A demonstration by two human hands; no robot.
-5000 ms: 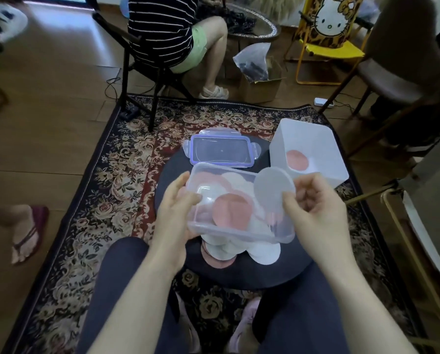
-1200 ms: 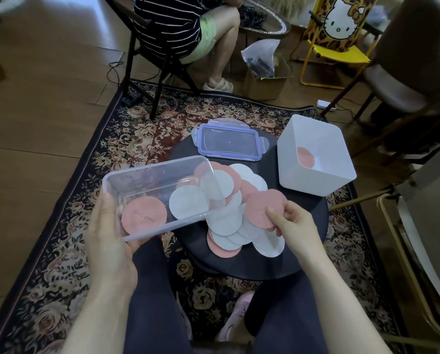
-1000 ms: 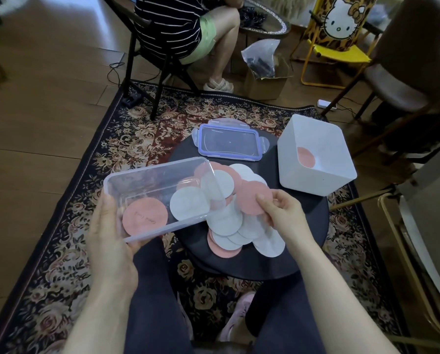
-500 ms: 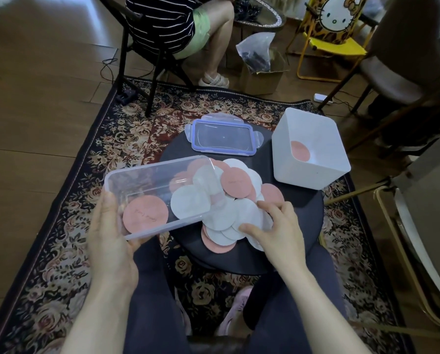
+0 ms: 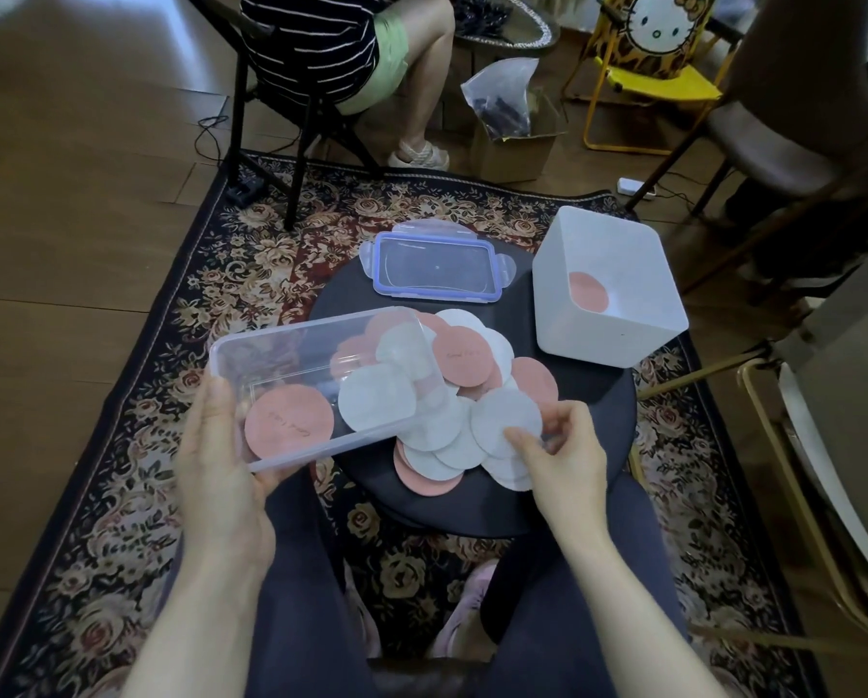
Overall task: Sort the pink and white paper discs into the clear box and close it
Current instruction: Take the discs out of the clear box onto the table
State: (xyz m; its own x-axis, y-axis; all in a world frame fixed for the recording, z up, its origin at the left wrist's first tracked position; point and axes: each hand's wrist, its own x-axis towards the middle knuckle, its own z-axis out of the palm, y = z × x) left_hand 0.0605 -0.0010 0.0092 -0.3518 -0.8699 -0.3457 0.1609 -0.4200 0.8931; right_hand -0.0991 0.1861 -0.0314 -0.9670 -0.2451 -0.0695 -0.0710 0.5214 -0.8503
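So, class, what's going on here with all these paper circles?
A seated person is sorting paper discs. The left hand holds the clear box, with a pink and a white disc inside. The right hand pinches a white disc from the pile on the round black table. The lid lies off, beside a white bin.

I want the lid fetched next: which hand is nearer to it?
Right. The right hand pinches a white disc on the pile, below the lid; the left hand grips the clear box, farther down-left.
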